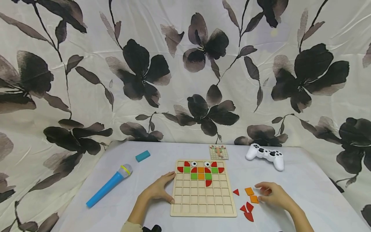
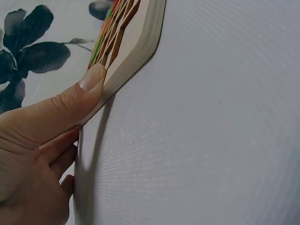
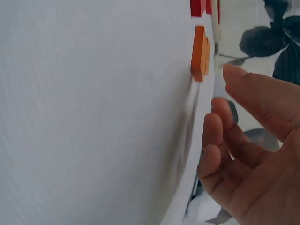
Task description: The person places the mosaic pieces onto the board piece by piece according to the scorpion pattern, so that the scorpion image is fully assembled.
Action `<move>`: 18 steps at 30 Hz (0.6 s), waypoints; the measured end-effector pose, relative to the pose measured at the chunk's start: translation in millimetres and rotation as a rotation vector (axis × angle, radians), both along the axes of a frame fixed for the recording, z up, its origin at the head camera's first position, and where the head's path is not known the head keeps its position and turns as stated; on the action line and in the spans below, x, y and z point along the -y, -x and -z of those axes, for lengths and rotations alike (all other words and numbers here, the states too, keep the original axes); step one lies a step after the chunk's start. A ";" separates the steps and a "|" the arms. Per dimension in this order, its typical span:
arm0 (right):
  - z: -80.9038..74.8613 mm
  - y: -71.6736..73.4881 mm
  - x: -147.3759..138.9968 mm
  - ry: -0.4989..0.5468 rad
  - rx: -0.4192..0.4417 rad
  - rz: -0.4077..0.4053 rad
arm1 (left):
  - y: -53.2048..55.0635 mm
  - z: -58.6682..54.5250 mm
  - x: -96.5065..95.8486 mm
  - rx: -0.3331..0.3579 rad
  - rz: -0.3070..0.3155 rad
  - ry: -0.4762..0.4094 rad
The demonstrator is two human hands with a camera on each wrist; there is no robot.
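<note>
A square wooden grid board (image 1: pixel 203 191) lies flat, its upper rows filled with red, green and orange pieces and two eye pieces. My left hand (image 1: pixel 158 188) rests against the board's left edge, thumb and forefinger spread apart along it. In the left wrist view the thumb (image 2: pixel 70 103) presses on the rim. To the right of the board, my right hand (image 1: pixel 273 194) hovers beside two orange squares (image 1: pixel 254 199), its fingers loosely bent. The right wrist view shows a gap between thumb and fingers, with an orange piece (image 3: pixel 198 54) just beyond them.
Several loose red pieces (image 1: pixel 248 216) lie right of the board. Behind it is a small pattern card (image 1: pixel 218 152), with a white game controller (image 1: pixel 266 155) to the right. A blue toy microphone (image 1: pixel 108 186) and a teal block (image 1: pixel 143 156) sit on the left.
</note>
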State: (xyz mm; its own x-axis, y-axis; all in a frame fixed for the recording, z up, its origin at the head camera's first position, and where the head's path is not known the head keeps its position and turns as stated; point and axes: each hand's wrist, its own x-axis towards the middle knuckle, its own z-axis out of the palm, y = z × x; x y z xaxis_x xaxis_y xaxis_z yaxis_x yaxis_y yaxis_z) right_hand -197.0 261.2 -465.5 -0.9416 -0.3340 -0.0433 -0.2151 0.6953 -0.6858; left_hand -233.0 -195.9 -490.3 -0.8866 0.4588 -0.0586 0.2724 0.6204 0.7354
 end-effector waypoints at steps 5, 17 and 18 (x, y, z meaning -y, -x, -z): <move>4.0 -1.6 17.8 0.067 0.061 -0.130 | 1.0 1.3 0.5 -0.001 -0.004 0.003; 2.8 1.2 47.1 -0.014 0.093 -0.233 | 0.7 0.8 0.7 -0.006 0.005 0.000; 2.5 1.4 47.0 -0.020 0.093 -0.226 | 0.3 0.8 1.0 -0.007 0.005 -0.001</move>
State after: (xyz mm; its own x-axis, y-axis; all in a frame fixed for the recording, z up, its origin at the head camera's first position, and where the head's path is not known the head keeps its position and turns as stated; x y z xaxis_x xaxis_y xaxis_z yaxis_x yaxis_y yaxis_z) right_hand -198.5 214.1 -468.0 -0.8347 -0.5338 -0.1353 -0.3029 0.6503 -0.6967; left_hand -233.4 -196.9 -491.1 -0.8845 0.4636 -0.0515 0.2811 0.6179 0.7343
